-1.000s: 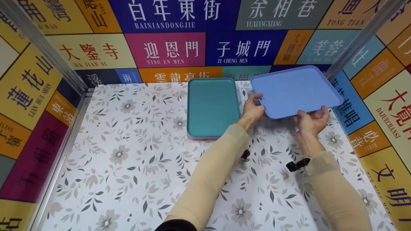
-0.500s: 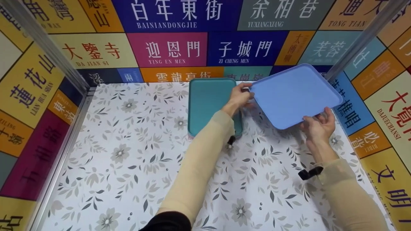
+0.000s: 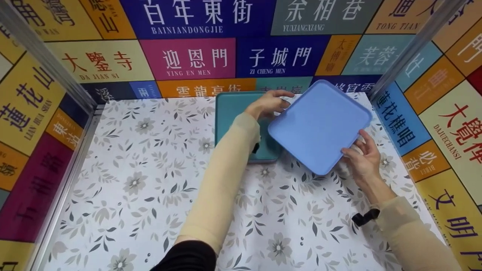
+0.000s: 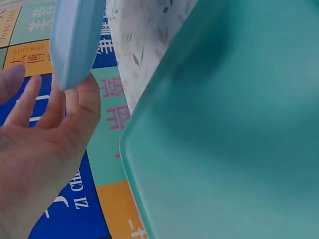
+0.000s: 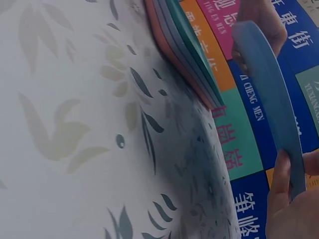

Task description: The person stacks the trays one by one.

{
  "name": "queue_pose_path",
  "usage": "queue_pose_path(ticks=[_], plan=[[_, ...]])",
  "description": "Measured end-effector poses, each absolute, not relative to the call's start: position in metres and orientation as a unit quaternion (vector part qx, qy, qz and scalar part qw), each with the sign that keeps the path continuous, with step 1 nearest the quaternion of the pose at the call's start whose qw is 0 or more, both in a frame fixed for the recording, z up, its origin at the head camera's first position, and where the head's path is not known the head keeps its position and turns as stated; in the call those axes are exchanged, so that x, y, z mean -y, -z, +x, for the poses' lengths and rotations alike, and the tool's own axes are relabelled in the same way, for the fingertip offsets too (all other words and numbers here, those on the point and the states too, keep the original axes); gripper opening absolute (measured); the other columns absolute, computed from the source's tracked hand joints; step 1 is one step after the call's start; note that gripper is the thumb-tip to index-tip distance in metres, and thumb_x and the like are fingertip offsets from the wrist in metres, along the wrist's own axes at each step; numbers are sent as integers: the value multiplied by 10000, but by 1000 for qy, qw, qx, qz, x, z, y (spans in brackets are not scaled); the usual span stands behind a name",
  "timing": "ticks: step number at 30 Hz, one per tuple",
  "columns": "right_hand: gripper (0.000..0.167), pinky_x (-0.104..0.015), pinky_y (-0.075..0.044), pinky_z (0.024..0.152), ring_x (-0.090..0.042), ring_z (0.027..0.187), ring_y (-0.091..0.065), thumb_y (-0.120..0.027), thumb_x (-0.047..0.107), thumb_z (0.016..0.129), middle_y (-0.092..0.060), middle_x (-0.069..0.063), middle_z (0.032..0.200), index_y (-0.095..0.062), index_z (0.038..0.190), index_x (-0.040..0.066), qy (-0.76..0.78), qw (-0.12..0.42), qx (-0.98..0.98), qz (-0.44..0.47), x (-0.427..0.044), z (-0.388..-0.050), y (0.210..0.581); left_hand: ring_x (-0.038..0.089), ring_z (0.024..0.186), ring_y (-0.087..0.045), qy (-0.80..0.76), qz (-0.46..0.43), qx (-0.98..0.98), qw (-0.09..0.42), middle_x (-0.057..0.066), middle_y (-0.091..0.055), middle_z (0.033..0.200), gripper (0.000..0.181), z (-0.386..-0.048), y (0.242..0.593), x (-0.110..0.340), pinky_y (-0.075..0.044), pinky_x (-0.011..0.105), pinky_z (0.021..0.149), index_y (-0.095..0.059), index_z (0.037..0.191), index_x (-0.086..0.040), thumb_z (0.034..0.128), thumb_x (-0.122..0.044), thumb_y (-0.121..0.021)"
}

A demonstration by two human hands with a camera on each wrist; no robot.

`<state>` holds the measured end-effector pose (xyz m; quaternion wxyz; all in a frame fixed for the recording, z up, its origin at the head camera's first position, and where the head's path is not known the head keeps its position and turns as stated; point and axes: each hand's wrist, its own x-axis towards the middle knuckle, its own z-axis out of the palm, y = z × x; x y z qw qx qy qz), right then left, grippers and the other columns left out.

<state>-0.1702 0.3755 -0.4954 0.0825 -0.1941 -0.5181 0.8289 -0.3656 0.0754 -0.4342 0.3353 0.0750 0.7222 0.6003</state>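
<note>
A blue rectangular tray [image 3: 320, 128] is held up, tilted, above the table's right side. My right hand [image 3: 363, 158] pinches its lower right edge between thumb and fingers; the right wrist view shows this grip on the tray [image 5: 279, 99] edge-on. At the tray's upper left edge is my left hand [image 3: 267, 103], its fingers extended. In the left wrist view, the left hand's fingers [image 4: 75, 104] are at the tray's corner and the thumb stands apart from it. Partly beneath my left arm lies a teal tray [image 3: 228, 109], topping a stack with grey-blue and pink edges [image 5: 174, 59].
A white cloth with grey flowers and leaves [image 3: 135, 184] covers the table. Colourful panels with Chinese lettering [image 3: 196, 58] rise behind it and along both sides. Metal posts [image 3: 410, 49] stand at the back corners.
The blue tray has moved left and turned, its left corner now overlapping the teal tray in the head view. My left hand has shifted left over the stack; the right hand keeps its pinch.
</note>
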Motion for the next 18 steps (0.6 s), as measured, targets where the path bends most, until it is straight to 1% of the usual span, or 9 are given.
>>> queue_pose_path(ticks=[1, 4, 7, 9, 11, 12, 13, 15, 18], plan=[[996, -308, -684, 723, -159, 880, -774, -674, -285, 924, -693, 6, 1244, -363, 1753, 171, -825, 77, 528, -183, -375, -169, 497, 277, 1394, -663, -592, 86, -726, 338, 40, -631, 1595, 537, -365, 434, -74, -551, 514, 1242, -643, 1576, -317, 1085, -100, -605], [973, -308, -688, 739, -147, 905, -778, -677, -268, 936, -672, 9, 1270, -362, 1752, 158, -817, 58, 552, -156, -376, -168, 500, 255, 1366, -668, -579, 115, -730, 345, 40, -617, 1635, 600, -362, 435, -67, -557, 510, 1218, -612, 1619, -344, 1081, -83, -566], [969, -304, -687, 764, -138, 915, -789, -696, -252, 939, -677, 19, 1271, -362, 1750, 160, -812, 36, 567, -135, -377, -170, 500, 227, 1289, -673, -573, 125, -732, 346, 24, -588, 1659, 603, -360, 438, -60, -595, 467, 1136, -637, 1599, -356, 1072, -73, -560], [976, -305, -689, 786, -138, 929, -798, -696, -248, 943, -691, 20, 1267, -343, 1760, 153, -814, 22, 567, -122, -379, -171, 498, 216, 1215, -661, -577, 130, -728, 345, 24, -597, 1616, 574, -359, 440, -56, -609, 428, 1046, -662, 1576, -343, 1073, -79, -574], [971, -303, -688, 790, -134, 932, -802, -693, -237, 954, -707, 24, 1262, -323, 1768, 141, -811, 11, 575, -109, -381, -173, 496, 214, 1140, -638, -584, 134, -723, 344, 38, -620, 1513, 557, -358, 442, -53, -590, 400, 963, -674, 1561, -319, 1067, -74, -595], [967, -306, -689, 789, -135, 934, -803, -687, -234, 960, -712, 23, 1262, -311, 1771, 135, -811, 5, 576, -103, -382, -174, 494, 217, 1108, -627, -588, 136, -720, 343, 44, -627, 1457, 552, -358, 443, -51, -583, 394, 940, -677, 1554, -305, 1061, -67, -604], [969, -309, -690, 792, -139, 942, -806, -678, -233, 965, -713, 17, 1270, -296, 1778, 131, -814, 0, 573, -96, -384, -175, 493, 217, 1089, -620, -592, 138, -716, 342, 50, -631, 1404, 549, -357, 445, -49, -583, 391, 936, -678, 1549, -296, 1057, -61, -612], [962, -316, -691, 797, -144, 959, -811, -669, -228, 975, -711, 9, 1290, -281, 1783, 121, -816, -11, 571, -85, -386, -179, 491, 219, 1072, -616, -600, 139, -711, 339, 58, -627, 1331, 540, -354, 448, -45, -602, 395, 969, -680, 1537, -281, 1051, -51, -630], [954, -324, -691, 809, -146, 986, -812, -678, -217, 978, -713, 4, 1298, -287, 1781, 116, -817, -26, 571, -78, -385, -185, 487, 222, 1094, -657, -613, 130, -705, 333, 58, -649, 1315, 529, -350, 453, -36, -639, 464, 1077, -691, 1514, -264, 1041, -33, -642]])
